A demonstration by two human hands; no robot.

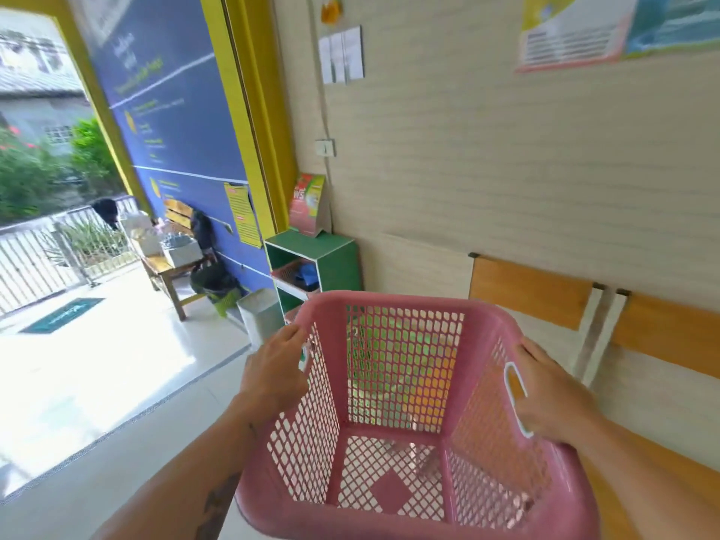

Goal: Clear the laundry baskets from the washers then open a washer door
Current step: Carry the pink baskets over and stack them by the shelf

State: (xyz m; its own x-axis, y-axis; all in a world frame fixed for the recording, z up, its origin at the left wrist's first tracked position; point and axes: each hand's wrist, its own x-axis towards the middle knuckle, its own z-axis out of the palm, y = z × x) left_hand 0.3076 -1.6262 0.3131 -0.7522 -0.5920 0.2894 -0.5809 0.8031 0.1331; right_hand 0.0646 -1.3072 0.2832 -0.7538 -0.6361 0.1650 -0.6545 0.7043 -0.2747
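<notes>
**Pink basket being carried in both grips**

A basket [393,298] is filling the lower middle of the frame, held up off the floor [117,383] and tilting slightly down to the right. It is pink plastic, roughly square, with a thick rolled rim and rounded corners. All four walls are showing a diamond lattice, and the bottom is latticed too, with one solid diamond at its centre. Each side wall is carrying a white-edged slot just under the rim. Green and orange are showing through the far wall, and pale floor through the bottom.

The left grip [272,372] is grasping the basket's left rim at the frame's lower centre-left, fingers curling over the edge by the slot. The right grip [553,395] is grasping the right side, thumb lying along the rim and palm pressing on the outer wall beside the slot. Its fingers are hiding behind the plastic.

Just beyond the basket, at centre frame, a green shelf [335,259] is standing against the pale wall, with a red leaflet stand [307,204] on top. A white bin [259,313] is sitting to its left. Orange bench backs [537,290] are running along the wall at right.
</notes>
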